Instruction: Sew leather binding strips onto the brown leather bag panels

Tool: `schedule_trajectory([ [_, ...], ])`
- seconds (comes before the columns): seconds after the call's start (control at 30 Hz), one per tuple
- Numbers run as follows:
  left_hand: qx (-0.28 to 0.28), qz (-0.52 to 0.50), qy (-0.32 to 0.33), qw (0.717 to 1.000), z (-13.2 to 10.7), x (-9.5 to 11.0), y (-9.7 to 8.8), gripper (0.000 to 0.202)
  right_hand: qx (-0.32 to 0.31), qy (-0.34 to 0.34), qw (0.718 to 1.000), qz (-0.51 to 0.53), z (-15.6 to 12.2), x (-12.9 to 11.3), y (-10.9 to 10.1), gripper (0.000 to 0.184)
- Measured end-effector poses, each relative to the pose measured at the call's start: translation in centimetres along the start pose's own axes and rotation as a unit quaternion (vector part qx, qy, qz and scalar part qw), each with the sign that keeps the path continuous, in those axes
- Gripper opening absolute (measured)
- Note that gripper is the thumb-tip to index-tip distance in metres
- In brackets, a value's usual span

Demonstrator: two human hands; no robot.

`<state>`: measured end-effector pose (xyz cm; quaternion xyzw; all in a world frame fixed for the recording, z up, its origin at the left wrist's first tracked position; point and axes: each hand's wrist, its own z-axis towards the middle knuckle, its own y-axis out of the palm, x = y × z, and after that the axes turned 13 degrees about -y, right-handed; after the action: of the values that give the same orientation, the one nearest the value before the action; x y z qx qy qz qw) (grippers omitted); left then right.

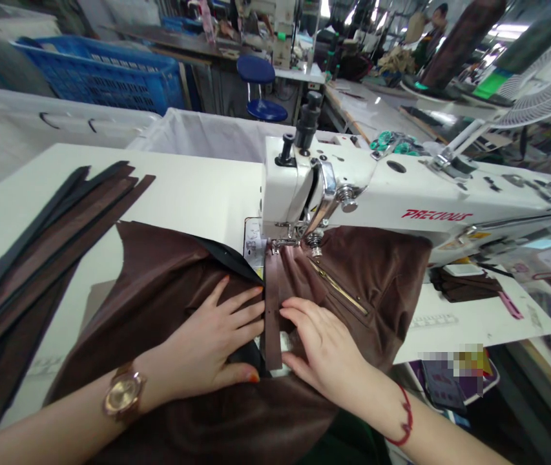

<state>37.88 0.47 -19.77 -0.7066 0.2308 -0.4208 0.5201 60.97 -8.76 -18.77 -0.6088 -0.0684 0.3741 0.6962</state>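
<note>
A brown garment with a brass zipper lies under the head of a white sewing machine. A narrow brown strip runs from the presser foot toward me. My left hand, with a gold watch on the wrist, lies flat on the fabric left of the strip, fingers spread. My right hand presses flat on the fabric right of the strip, its fingertips touching the strip's edge. Neither hand grips anything.
A stack of long dark brown strips lies on the white table at my left. A blue crate and a blue stool stand behind. A white fan is at the far right, with more sewing stations beyond.
</note>
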Motion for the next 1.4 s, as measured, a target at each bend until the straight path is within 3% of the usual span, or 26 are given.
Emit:
schedule_trajectory([
  [0.13, 0.007, -0.003, 0.013, 1.000, 0.1, -0.6, -0.3, 0.058, -0.049, -0.023, 0.998, 0.029, 2.2, 0.2, -1.2, 0.041],
  [0.27, -0.005, 0.008, 0.019, 1.000, 0.2, -0.9, -0.5, 0.062, -0.010, -0.007, 0.990, 0.143, 4.0, 1.9, -2.7, 0.017],
  [0.4, 0.003, 0.031, 0.031, 0.999, 0.2, -1.0, -0.6, 0.066, 0.024, 0.019, 0.978, 0.206, 4.9, 3.3, -3.0, 0.010],
  [0.6, 0.021, 0.044, 0.039, 0.998, 0.3, -1.4, -0.5, 0.070, 0.012, 0.035, 0.977, 0.209, 5.3, 3.4, -3.0, 0.020],
  [1.07, 0.033, 0.045, 0.047, 0.997, 0.6, -1.5, -0.3, 0.070, -0.015, 0.080, 0.978, 0.192, 6.0, 3.7, -1.8, 0.024],
  [1.4, 0.040, 0.042, 0.048, 0.997, 0.5, -1.4, -0.4, 0.068, -0.011, 0.076, 0.985, 0.155, 5.8, 3.5, -1.6, 0.024],
])
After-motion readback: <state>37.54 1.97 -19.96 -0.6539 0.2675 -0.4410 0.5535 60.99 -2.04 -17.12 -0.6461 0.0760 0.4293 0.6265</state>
